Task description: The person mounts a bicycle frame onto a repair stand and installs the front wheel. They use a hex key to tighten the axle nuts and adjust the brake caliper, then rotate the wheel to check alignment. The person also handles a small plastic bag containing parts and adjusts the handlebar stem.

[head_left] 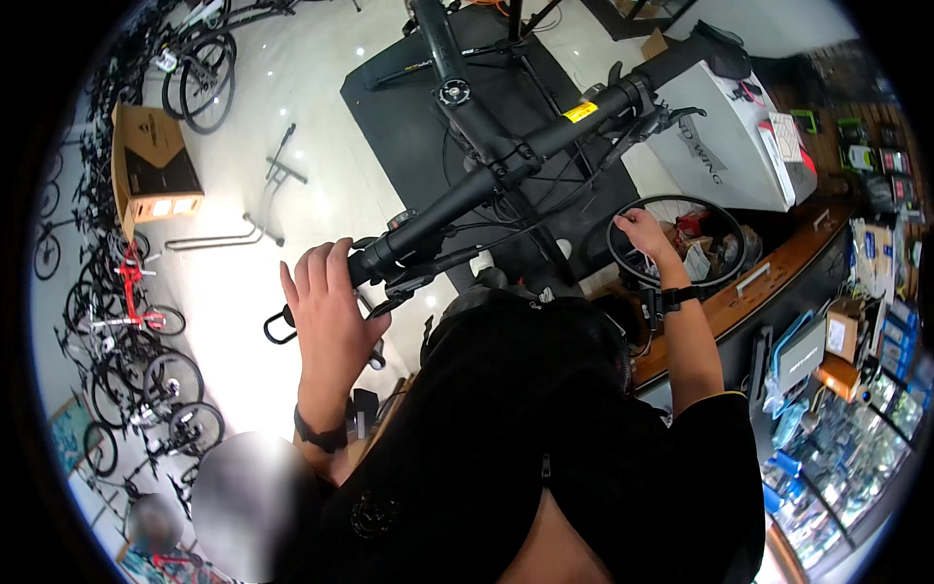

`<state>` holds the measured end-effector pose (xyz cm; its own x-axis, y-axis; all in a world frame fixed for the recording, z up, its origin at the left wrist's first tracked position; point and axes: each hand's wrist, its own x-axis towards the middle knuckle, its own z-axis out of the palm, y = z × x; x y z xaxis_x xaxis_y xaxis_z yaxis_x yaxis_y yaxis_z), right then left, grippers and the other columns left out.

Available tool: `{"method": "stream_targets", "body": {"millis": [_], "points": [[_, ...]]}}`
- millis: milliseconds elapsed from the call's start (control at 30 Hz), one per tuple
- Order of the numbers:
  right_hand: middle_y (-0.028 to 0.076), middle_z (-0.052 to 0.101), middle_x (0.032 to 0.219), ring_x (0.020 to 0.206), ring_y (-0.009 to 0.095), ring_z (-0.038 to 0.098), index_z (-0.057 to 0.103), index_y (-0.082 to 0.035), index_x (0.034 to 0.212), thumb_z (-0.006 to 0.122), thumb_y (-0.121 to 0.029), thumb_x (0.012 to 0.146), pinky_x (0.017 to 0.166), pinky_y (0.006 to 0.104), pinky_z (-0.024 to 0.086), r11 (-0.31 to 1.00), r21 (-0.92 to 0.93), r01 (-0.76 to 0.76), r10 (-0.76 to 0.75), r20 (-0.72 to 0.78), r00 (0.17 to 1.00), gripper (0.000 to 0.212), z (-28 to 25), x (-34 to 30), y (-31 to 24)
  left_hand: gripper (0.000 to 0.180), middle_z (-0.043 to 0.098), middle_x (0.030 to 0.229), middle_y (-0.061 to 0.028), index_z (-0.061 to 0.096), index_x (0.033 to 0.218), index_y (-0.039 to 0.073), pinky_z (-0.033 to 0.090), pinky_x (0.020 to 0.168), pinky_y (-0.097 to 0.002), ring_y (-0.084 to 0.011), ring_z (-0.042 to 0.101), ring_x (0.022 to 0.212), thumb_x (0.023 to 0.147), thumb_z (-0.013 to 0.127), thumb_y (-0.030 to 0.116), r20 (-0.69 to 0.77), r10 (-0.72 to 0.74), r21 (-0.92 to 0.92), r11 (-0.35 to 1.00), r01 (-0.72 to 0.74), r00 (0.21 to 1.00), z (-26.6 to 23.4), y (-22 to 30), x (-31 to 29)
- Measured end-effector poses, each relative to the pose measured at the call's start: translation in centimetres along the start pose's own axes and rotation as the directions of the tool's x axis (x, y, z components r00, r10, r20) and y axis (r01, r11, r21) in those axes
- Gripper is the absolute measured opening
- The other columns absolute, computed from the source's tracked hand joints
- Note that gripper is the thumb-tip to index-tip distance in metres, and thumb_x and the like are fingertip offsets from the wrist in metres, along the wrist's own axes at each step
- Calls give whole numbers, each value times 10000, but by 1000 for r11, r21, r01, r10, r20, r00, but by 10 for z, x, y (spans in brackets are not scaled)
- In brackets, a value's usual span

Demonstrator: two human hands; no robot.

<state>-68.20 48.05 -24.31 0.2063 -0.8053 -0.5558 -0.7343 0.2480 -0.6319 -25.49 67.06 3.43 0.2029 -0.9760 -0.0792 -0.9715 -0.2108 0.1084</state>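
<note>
A black bicycle handlebar runs from lower left to upper right in front of me, clamped at the stem, with a yellow label on its right half. Brake levers and cables hang around it. At the bar's left grip is my left hand, its fingers stretched out and the palm against the grip's end. My right hand is away from the bar, fingers curled together over a round black-rimmed bin of wrappers. Whatever those fingers hold, if anything, is hidden.
Under the bicycle lies a dark mat. A white box and a wooden counter stand to the right. On the left are a cardboard box, a metal floor stand and rows of bicycles.
</note>
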Motion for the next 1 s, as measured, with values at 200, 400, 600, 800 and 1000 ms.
{"method": "stream_targets", "body": {"millis": [200, 400, 600, 800, 1000], "points": [[136, 616, 752, 716, 214, 581, 628, 54, 869, 652, -340, 888, 693, 377, 468, 998, 56, -7, 7, 1, 1000, 395, 20, -13, 6, 890, 515, 1254, -125, 463, 1323, 99, 236, 1142, -548, -348, 466, 1220, 519, 842, 53, -48, -5, 80, 997, 9, 999, -2, -26, 15], [173, 660, 835, 796, 248, 630, 653, 65, 944, 655, -329, 889, 745, 373, 484, 995, 68, -71, 71, 1, 997, 398, 21, -26, 25, 872, 529, 1227, -98, 466, 1336, 120, 280, 1112, -559, -324, 493, 1185, 550, 833, 24, -137, 44, 110, 994, -29, 990, 8, -49, 30], [168, 660, 836, 783, 251, 619, 655, 70, 934, 657, -329, 892, 747, 382, 480, 991, 91, -99, 103, -32, 994, 401, 12, -47, 34, 783, 598, 1100, -127, 537, 1258, 89, 396, 966, -429, -345, 537, 1086, 535, 819, -15, -186, 163, 86, 985, -150, 969, 4, -62, 44], [120, 624, 776, 719, 211, 572, 649, 49, 919, 641, -305, 910, 701, 368, 463, 985, 108, -137, 142, -44, 989, 354, -5, -58, 27, 825, 591, 1142, -130, 520, 1300, 92, 388, 992, -438, -349, 531, 1102, 539, 823, -10, -198, 191, 78, 981, -178, 961, 3, -63, 43], [76, 577, 726, 677, 168, 522, 632, 34, 876, 639, -303, 918, 651, 348, 441, 985, 123, -121, 130, -67, 989, 340, -9, -57, 18, 838, 586, 1159, -129, 513, 1318, 96, 383, 1007, -443, -344, 530, 1113, 544, 820, -3, -209, 193, 52, 981, -186, 959, 5, -67, 40]]}}
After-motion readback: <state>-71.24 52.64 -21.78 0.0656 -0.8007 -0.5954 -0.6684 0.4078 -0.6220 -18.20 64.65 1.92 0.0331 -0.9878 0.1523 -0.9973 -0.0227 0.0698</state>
